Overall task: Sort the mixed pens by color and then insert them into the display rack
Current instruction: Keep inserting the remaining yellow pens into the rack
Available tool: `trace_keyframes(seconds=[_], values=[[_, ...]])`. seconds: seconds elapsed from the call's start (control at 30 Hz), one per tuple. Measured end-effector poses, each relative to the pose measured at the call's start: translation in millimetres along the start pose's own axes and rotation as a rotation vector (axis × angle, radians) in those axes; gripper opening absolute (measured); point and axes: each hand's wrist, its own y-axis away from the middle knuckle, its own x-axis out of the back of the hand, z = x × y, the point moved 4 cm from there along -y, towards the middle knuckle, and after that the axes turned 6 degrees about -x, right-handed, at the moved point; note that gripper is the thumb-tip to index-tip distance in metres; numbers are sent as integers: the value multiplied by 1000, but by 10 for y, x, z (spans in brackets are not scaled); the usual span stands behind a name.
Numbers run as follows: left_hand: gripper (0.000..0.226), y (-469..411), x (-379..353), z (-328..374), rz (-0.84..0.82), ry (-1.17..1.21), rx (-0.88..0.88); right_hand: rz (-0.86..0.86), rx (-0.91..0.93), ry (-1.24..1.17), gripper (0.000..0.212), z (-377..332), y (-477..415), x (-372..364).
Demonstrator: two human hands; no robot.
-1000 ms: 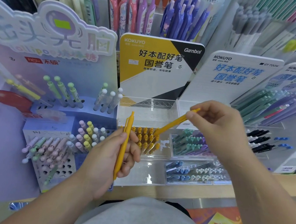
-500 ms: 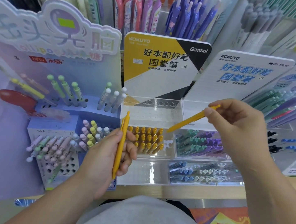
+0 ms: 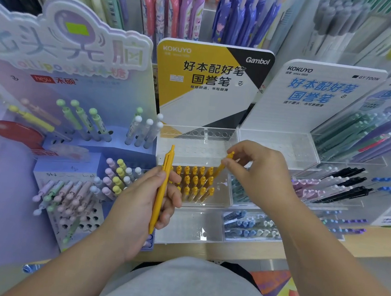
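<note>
My left hand (image 3: 142,211) grips a small bunch of yellow pens (image 3: 162,185), held upright in front of the clear acrylic display rack (image 3: 188,229). My right hand (image 3: 258,172) pinches one more yellow pen (image 3: 223,165) by its top end, its tip slanting down at the right end of the back row of yellow pens (image 3: 196,181) that stand in the rack's holes. The rack's upper step (image 3: 198,135) shows rows of bare holes.
A purple lollipop-pen stand (image 3: 80,180) with pastel pens is on the left. On the right, clear racks hold teal and purple pens (image 3: 241,191), blue pens (image 3: 251,226) and black pens (image 3: 346,185). Tall pen bins fill the back shelf. A wooden shelf edge (image 3: 376,236) runs below.
My right hand has swung left and down, bringing its yellow pen from a high slant to the back row of the rack. My left hand has stayed in place with its bunch.
</note>
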Motion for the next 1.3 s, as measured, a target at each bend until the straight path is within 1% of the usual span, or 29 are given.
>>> trace_keyframes(seconds=[0.17,0.3,0.4,0.5,0.63,0.77,0.9,0.97,1.0,1.07,1.13,1.23,1.3], values=[[30,21,33,-13,12,-8,-9,-19,24,16,15,-8,36,-24],[30,33,45,-22,16,-13,-7,3,59,71,15,-58,28,-40],[30,39,56,-15,19,-3,-8,26,85,126,13,-77,11,-50],[30,41,60,-21,24,0,-9,11,82,184,14,-50,18,-128],[29,51,41,-32,27,-5,-15,10,186,344,16,-31,46,-307],[29,60,26,-19,17,-11,-28,-4,212,443,11,8,32,-379],[29,68,14,-10,2,-14,-25,-20,212,482,11,17,24,-392],[30,69,7,-8,-8,-21,-26,-51,205,473,16,-4,43,-362],[30,71,1,-5,-12,-24,-26,-53,208,437,20,-28,69,-322],[29,73,-21,7,-23,-43,-33,-9,194,286,22,-105,153,-184],[29,66,-58,19,-42,-95,-49,-8,77,44,20,-164,244,-19],[28,33,-170,28,-115,-205,-87,-182,-172,-429,17,-257,372,95],[27,17,-294,51,-193,-283,-127,-227,-237,-635,19,-308,432,137]])
